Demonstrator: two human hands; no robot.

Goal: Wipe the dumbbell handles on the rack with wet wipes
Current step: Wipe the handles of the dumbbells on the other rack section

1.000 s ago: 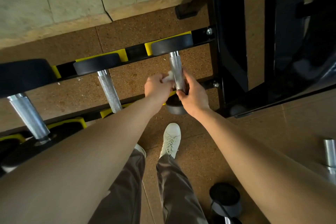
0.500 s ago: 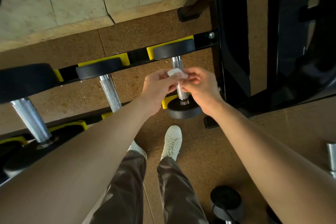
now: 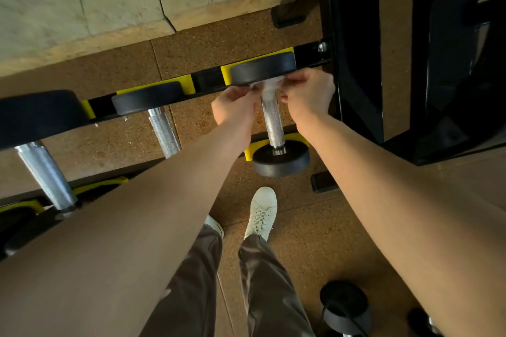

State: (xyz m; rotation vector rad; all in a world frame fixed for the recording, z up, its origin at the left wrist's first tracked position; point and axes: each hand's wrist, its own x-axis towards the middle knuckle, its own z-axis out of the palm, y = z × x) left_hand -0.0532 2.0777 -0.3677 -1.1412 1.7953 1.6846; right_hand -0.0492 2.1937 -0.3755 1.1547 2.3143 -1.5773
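Observation:
A small dumbbell with black heads and a knurled chrome handle (image 3: pixel 272 123) lies across the black rack rails (image 3: pixel 208 82) on yellow cradles. A white wet wipe (image 3: pixel 269 86) is stretched over the far end of that handle, just below the far head. My left hand (image 3: pixel 234 108) pinches the wipe's left end and my right hand (image 3: pixel 308 91) pinches its right end. To the left, a second dumbbell handle (image 3: pixel 164 131) and a larger third handle (image 3: pixel 45 175) rest on the same rack.
A black machine frame (image 3: pixel 356 49) stands close on the right. Another dumbbell (image 3: pixel 343 306) lies on the cork floor at bottom right. My white shoes (image 3: pixel 261 212) stand just before the rack. A pale stone wall (image 3: pixel 82 0) runs behind.
Both hands moved from the near end of the handle up to its far end. The wipe, bunched in my left hand before, is now spread between both hands over the handle.

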